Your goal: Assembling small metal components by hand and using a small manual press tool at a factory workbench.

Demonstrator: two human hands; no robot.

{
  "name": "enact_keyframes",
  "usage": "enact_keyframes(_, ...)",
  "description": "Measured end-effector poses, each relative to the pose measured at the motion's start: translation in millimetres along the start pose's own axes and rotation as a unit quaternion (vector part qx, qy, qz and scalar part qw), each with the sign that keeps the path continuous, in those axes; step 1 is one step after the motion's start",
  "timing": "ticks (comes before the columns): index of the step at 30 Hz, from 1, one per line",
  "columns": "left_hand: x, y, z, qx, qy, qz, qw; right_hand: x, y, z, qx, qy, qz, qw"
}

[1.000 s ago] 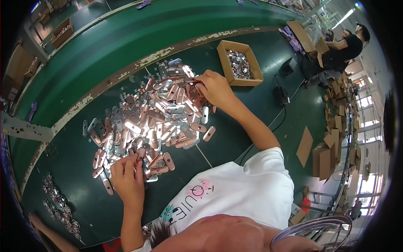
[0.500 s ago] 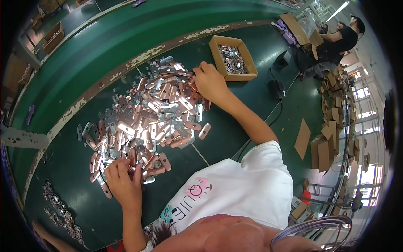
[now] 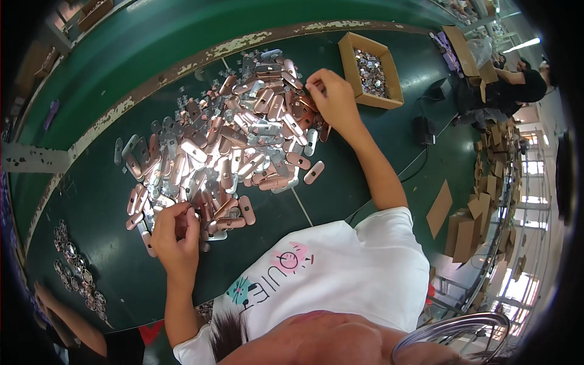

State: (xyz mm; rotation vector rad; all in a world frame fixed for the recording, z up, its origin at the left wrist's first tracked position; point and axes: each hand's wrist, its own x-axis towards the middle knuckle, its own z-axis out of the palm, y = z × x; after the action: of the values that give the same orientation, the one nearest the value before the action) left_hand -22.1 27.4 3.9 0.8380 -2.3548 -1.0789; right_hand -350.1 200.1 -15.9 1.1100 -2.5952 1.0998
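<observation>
A broad heap of rounded oblong metal casings (image 3: 246,140), rose-gold and silver with small dark square holes, covers the green table, with small clear and shiny bits mixed in. My left hand (image 3: 175,234) is at the heap's near edge, thumb and fingers pinched together; anything between them is too small to make out. At the far right edge of the heap my right hand (image 3: 334,97) has its fingers curled in against the thumb beside the rose-gold casings. What those fingertips hold, if anything, is hidden. A loose rose-gold casing (image 3: 314,173) lies at the heap's right side.
An open cardboard box (image 3: 395,76) of small shiny pieces stands beyond my right hand. Round metal parts (image 3: 85,277) lie in a string at the left, near another person's hand (image 3: 44,297). Black power adapters (image 3: 424,129) sit at right. A green conveyor belt (image 3: 201,30) runs behind a worn rail.
The view has shifted, moving the box and right-hand side rightward in it. My left hand's fingers have drawn up into a pinch, slightly off the casings. My right hand stays at the heap's far right.
</observation>
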Motion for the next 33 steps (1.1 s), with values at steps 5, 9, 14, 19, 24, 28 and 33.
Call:
enact_keyframes(5, -8, -13, -6, -0.352, -0.035, -0.15, 0.923, 4, -35, 6, 0.354, -0.037, 0.067, 0.932)
enact_keyframes(9, -2, -22, -11, -0.463, -0.054, -0.216, 0.858, -14, -118, 28, 0.434, -0.287, -0.059, 0.852)
enact_keyframes(14, 0, -18, -14, -0.513, -0.028, -0.105, 0.851, -17, -193, 69, 0.351, -0.401, -0.254, 0.807)
enact_keyframes(19, 1, -17, -23, -0.473, 0.016, -0.08, 0.877, -19, -197, 98, 0.422, -0.391, -0.211, 0.791)
enact_keyframes(24, 1, -15, -22, -0.451, 0.024, -0.096, 0.887, -21, -190, 98, 0.424, -0.358, -0.202, 0.807)
enact_keyframes(28, 4, -21, -24, -0.462, 0.027, -0.107, 0.88, -17, -193, 97, 0.374, -0.351, -0.232, 0.827)
enact_keyframes(33, 4, -18, -21, -0.429, 0.08, -0.094, 0.895, -21, -190, 101, 0.395, -0.338, -0.218, 0.826)
